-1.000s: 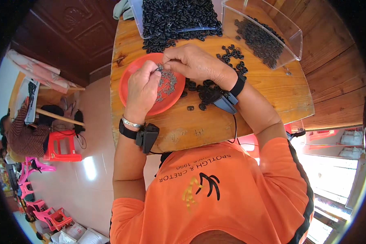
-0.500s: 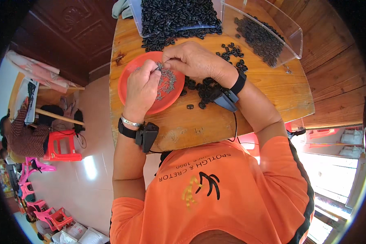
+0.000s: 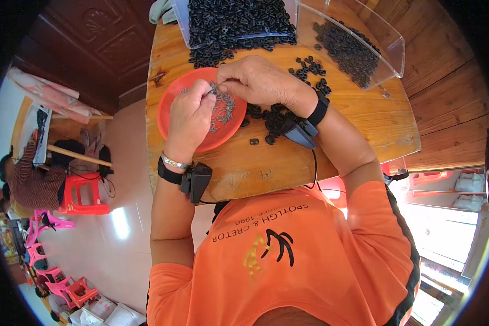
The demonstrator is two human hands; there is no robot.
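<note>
Over a round red plate (image 3: 169, 122) my two hands meet, fingertips close together. My left hand (image 3: 191, 111) is closed in a pinch on a small dark piece (image 3: 211, 92) that sticks out past the thumb. The fingers of my right hand (image 3: 258, 81) are pinched just beside it; what they hold, if anything, is too small to make out. Small grey metal pieces (image 3: 223, 112) are heaped in the plate below. Loose black oval parts with holes (image 3: 277, 120) lie on the wooden table, partly under my right wrist.
A clear bin (image 3: 180, 24) at the back overflows with black parts. Right of it, a tilted clear container (image 3: 395, 57) holds more. Black wrist devices (image 3: 196, 182) with cables sit on both my forearms. To the left, a person (image 3: 35, 185) sits near a red stool (image 3: 84, 194).
</note>
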